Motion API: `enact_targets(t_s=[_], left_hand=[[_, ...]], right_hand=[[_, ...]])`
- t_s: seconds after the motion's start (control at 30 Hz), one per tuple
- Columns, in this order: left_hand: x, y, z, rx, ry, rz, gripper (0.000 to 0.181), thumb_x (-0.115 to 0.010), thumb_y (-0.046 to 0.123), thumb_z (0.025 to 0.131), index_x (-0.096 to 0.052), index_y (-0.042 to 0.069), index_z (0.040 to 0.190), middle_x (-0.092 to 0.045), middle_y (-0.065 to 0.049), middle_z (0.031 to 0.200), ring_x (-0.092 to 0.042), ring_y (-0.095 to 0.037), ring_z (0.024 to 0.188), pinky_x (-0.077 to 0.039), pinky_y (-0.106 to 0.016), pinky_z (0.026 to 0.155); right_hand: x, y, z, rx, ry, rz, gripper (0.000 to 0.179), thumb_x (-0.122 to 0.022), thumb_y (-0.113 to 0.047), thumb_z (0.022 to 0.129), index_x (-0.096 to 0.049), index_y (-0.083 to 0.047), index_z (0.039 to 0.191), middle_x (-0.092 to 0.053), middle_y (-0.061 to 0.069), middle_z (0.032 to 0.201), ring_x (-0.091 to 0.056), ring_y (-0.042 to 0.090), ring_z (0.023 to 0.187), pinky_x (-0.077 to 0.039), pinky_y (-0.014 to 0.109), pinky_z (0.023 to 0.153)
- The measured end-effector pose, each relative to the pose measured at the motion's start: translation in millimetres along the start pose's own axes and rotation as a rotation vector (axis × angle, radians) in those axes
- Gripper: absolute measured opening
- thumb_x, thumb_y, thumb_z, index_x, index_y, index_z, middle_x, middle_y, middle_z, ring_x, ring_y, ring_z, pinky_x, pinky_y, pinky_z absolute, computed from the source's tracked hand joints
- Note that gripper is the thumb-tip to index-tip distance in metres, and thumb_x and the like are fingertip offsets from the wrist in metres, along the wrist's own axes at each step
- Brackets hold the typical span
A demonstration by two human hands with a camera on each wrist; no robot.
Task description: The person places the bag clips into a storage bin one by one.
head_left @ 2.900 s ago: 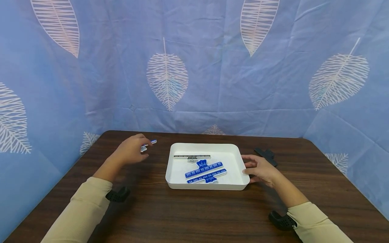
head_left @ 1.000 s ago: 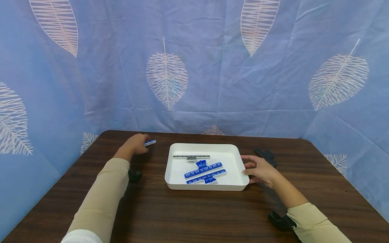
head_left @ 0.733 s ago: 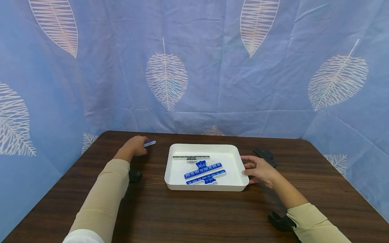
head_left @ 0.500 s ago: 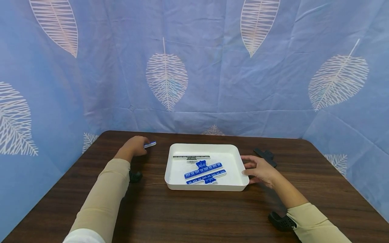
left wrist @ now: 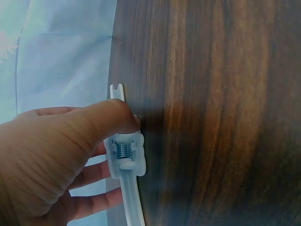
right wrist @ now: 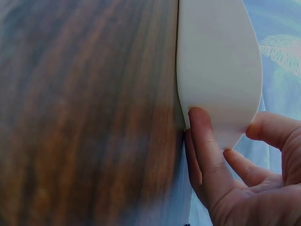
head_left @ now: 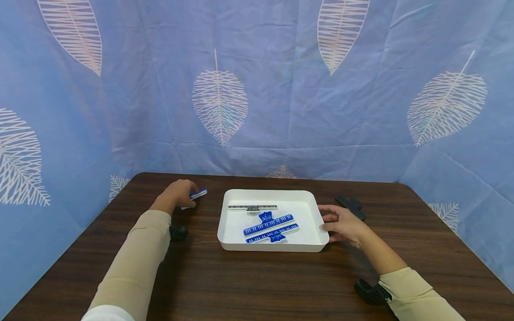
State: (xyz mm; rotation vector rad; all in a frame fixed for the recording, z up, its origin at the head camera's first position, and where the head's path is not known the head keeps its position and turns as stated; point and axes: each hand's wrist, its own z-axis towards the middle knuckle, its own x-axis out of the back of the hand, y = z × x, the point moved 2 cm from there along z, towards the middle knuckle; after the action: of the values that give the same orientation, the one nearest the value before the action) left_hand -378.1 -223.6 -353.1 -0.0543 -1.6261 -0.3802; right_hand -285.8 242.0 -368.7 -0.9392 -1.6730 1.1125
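My left hand (head_left: 176,195) is at the far left of the table, pinching a blue and white clip (head_left: 198,194) printed with piano keys. In the left wrist view, the thumb lies over the clip (left wrist: 126,165) near its metal spring, with fingers behind its long bar. My right hand (head_left: 345,225) holds the right end of a white tray (head_left: 273,247), its fingers against the outer wall and rim, as the right wrist view shows of the tray (right wrist: 218,61). Inside lie two blue piano-key clips, one (head_left: 269,225) behind the other (head_left: 273,234), and a black and white one (head_left: 253,207).
A black clip (head_left: 350,207) lies on the dark wooden table (head_left: 257,285), just beyond the right hand. Blue cloth (head_left: 281,111) with white leaf prints hangs behind the table and at both sides. Both wrists wear black straps.
My left arm has reached further forward and the hand has taken hold of the clip. The clip has shifted slightly towards me, with its near end now showing. Right hand and tray stay put.
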Motion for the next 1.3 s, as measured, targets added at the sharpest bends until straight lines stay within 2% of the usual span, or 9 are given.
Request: enact_targets(t_s=[0.2,0.63,0.83,1.03,1.3], left_hand=[[1.6,1.6,-2.2,-0.009,0.004,0.000,0.038,-0.077,0.013,0.073,-0.069,0.001,0.109,-0.066,-0.009,0.090,-0.058,-0.021,0.073,-0.050,-0.041,0.072],[5.9,5.8,-4.8,-0.050,-0.012,0.011,0.040,-0.077,0.015,0.074,-0.068,0.001,0.111,-0.067,-0.009,0.093,-0.058,-0.021,0.075,-0.051,-0.041,0.074],[10.8,9.8,-9.6,-0.056,-0.005,0.012,0.041,-0.079,0.017,0.075,-0.068,0.002,0.111,-0.067,-0.006,0.092,-0.058,-0.020,0.075,-0.052,-0.042,0.076],[16.5,13.9,-14.3,-0.090,0.008,0.031,0.039,-0.079,0.017,0.074,-0.069,0.002,0.109,-0.066,-0.005,0.088,-0.058,-0.019,0.073,-0.052,-0.041,0.075],[18.1,19.9,-23.1,-0.105,0.019,0.031,0.040,-0.079,0.017,0.075,-0.068,0.004,0.110,-0.067,-0.006,0.092,-0.059,-0.020,0.076,-0.053,-0.043,0.078]], right_hand=[[0.2,0.3,0.0,0.000,0.003,-0.004,0.073,-0.067,0.000,0.088,-0.027,0.003,0.149,-0.053,0.029,0.127,-0.067,0.028,0.090,-0.058,0.043,0.067],[0.0,-0.2,-0.4,0.004,-0.002,-0.003,0.072,-0.066,0.001,0.088,-0.027,0.004,0.149,-0.052,0.031,0.128,-0.067,0.028,0.091,-0.058,0.044,0.069],[0.1,-0.1,-0.3,0.005,0.002,-0.006,0.073,-0.066,0.001,0.088,-0.027,0.004,0.149,-0.052,0.030,0.128,-0.067,0.028,0.091,-0.058,0.043,0.067],[0.3,-0.2,-0.2,0.004,0.006,-0.009,0.073,-0.066,0.001,0.088,-0.027,0.004,0.150,-0.053,0.029,0.127,-0.067,0.028,0.090,-0.058,0.043,0.067],[-0.5,-0.2,-0.3,0.005,-0.002,0.002,0.073,-0.066,0.001,0.088,-0.026,0.004,0.149,-0.052,0.030,0.127,-0.067,0.029,0.091,-0.058,0.044,0.068]])
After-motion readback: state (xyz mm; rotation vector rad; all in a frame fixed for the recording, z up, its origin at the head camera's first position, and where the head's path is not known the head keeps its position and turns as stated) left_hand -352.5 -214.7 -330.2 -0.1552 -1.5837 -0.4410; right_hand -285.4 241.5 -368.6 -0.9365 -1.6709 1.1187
